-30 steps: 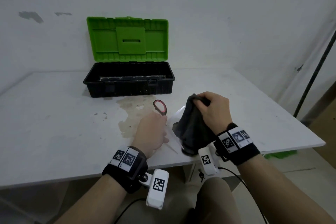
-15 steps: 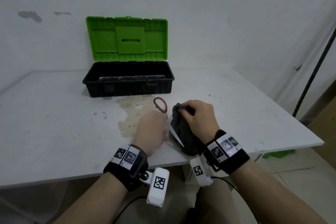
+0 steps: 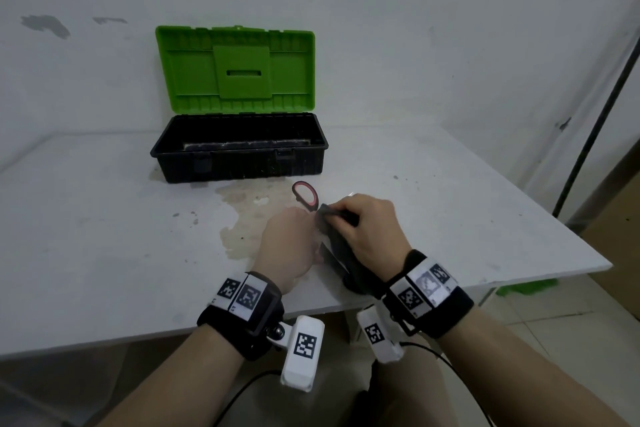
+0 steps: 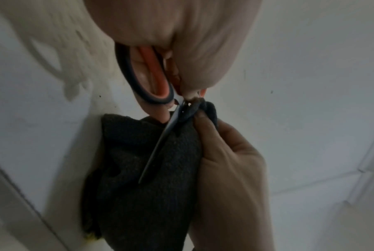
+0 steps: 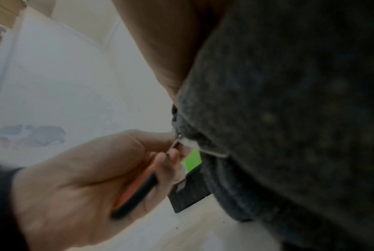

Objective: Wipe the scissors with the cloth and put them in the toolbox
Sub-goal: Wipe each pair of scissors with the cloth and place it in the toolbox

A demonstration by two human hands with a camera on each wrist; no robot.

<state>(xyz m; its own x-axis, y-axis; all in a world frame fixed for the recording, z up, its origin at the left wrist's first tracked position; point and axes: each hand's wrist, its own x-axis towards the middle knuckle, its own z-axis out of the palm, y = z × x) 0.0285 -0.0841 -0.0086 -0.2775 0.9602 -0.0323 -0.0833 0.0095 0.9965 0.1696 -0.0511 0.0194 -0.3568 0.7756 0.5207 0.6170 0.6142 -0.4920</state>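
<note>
My left hand (image 3: 289, 246) grips the scissors (image 3: 306, 198) by their black and orange handles (image 4: 147, 74) near the table's front edge, blades pointing back toward me. My right hand (image 3: 370, 229) holds the dark grey cloth (image 3: 341, 250) pinched round the blades close to the pivot. In the left wrist view one steel blade (image 4: 160, 144) lies bare against the cloth (image 4: 147, 178). The cloth (image 5: 300, 118) fills most of the right wrist view. The toolbox (image 3: 239, 149) stands open at the back of the table, green lid (image 3: 235, 69) upright.
The white table (image 3: 104, 236) has a brownish stain (image 3: 242, 215) between the toolbox and my hands. Its front edge lies under my wrists and its right corner (image 3: 602, 267) is near. A dark pole (image 3: 595, 114) leans by the wall at right.
My right hand has brought the cloth left and forward from beside the scissors onto the blades, up to near the pivot. The left hand has stayed put, holding the handles.
</note>
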